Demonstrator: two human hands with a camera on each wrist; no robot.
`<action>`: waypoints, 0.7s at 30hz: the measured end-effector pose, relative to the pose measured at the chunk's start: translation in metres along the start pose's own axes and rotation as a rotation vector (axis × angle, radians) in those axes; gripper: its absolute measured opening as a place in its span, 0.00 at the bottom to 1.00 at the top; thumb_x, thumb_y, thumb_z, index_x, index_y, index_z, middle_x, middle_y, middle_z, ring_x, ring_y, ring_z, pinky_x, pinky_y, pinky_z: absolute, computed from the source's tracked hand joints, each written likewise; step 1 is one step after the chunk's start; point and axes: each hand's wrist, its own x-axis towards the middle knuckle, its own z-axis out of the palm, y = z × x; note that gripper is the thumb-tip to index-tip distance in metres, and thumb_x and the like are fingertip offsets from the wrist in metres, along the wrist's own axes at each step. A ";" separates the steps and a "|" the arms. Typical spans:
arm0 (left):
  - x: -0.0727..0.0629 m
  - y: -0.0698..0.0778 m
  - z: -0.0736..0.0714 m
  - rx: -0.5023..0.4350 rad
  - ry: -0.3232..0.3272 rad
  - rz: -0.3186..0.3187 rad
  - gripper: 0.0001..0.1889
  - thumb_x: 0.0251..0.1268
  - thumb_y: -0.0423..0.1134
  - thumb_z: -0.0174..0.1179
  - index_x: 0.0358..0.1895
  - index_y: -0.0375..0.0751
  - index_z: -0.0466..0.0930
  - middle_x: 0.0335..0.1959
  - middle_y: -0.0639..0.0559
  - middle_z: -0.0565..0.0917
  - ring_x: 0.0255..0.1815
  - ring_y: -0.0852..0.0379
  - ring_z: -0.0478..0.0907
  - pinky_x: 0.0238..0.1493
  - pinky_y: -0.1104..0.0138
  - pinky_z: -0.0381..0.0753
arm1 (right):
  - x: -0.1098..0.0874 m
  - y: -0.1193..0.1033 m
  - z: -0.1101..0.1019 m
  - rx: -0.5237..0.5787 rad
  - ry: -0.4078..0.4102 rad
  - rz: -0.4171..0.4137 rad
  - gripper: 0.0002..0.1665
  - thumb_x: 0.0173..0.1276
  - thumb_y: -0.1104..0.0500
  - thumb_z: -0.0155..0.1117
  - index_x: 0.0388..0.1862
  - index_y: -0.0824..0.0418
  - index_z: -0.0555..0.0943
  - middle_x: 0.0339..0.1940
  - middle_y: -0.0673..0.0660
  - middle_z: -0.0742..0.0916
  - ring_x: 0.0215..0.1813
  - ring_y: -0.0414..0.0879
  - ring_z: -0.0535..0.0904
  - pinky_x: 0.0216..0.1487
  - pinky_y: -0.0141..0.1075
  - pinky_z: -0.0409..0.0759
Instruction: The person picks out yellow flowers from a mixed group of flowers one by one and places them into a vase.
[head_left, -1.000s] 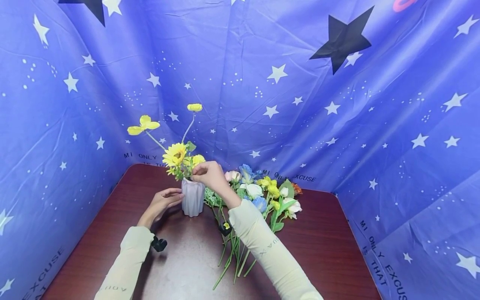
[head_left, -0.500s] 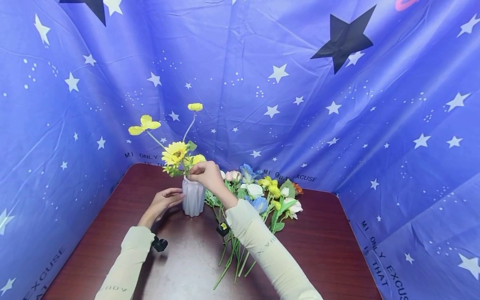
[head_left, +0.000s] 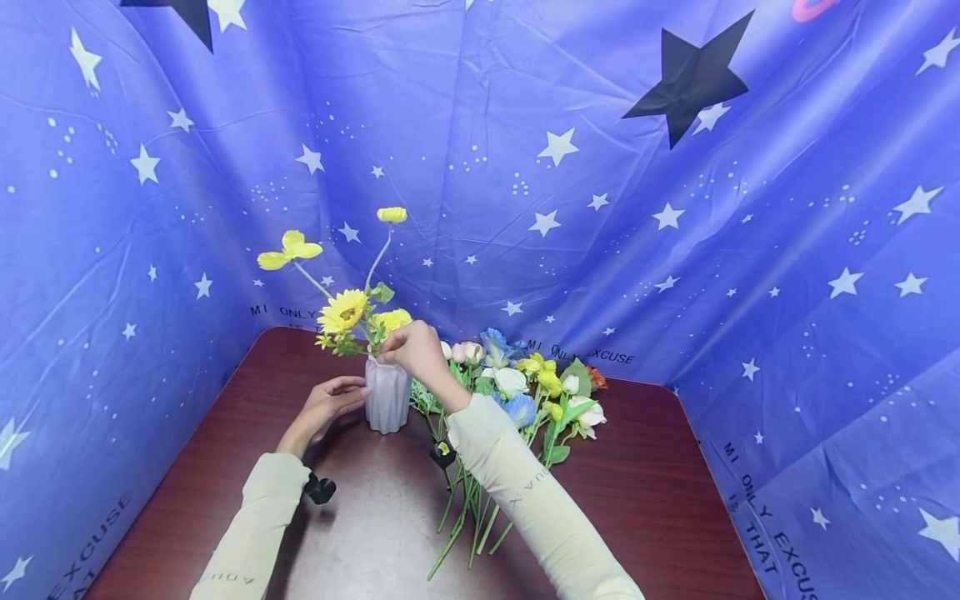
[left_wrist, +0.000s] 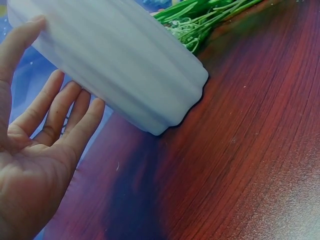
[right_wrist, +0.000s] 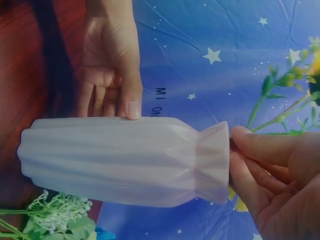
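A pale, pleated vase (head_left: 387, 396) stands upright on the table, with yellow flowers rising from its mouth. My right hand (head_left: 416, 354) pinches the stem of a sunflower (head_left: 342, 312) right at the vase's rim; in the right wrist view, thumb and fingers (right_wrist: 250, 142) meet there over a dark bit of stem. My left hand (head_left: 326, 408) rests its fingertips against the vase's left side, its fingers loosely bent and not wrapped round it, as the left wrist view shows with the thumb (left_wrist: 25, 37) on the vase wall. The stem ends inside the vase are hidden.
Right of the vase lies a loose heap of flowers, among them a blue flower (head_left: 517, 408), a white rose (head_left: 507, 382) and yellow blooms (head_left: 546, 372), their green stems (head_left: 453, 546) pointing toward the front. A starry blue cloth (head_left: 480, 167) walls in the dark wood table (head_left: 637, 500).
The sunflower head has tipped slightly left and down, and my right hand has shifted a little at the vase mouth. My left hand and the vase have stayed put.
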 end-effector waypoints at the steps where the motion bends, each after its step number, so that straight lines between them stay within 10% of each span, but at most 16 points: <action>1: 0.000 0.000 0.000 0.002 -0.001 -0.001 0.22 0.72 0.34 0.63 0.63 0.25 0.72 0.42 0.59 0.83 0.45 0.66 0.85 0.64 0.57 0.83 | 0.000 0.000 0.000 -0.006 -0.001 0.001 0.03 0.57 0.63 0.80 0.28 0.60 0.91 0.34 0.54 0.93 0.40 0.46 0.87 0.40 0.28 0.81; 21: 0.000 -0.001 0.000 -0.043 0.015 0.007 0.19 0.69 0.31 0.65 0.59 0.27 0.75 0.40 0.61 0.85 0.44 0.67 0.85 0.62 0.58 0.83 | -0.003 -0.003 0.000 -0.027 -0.006 0.035 0.03 0.61 0.61 0.78 0.28 0.58 0.92 0.31 0.52 0.93 0.37 0.44 0.87 0.36 0.27 0.79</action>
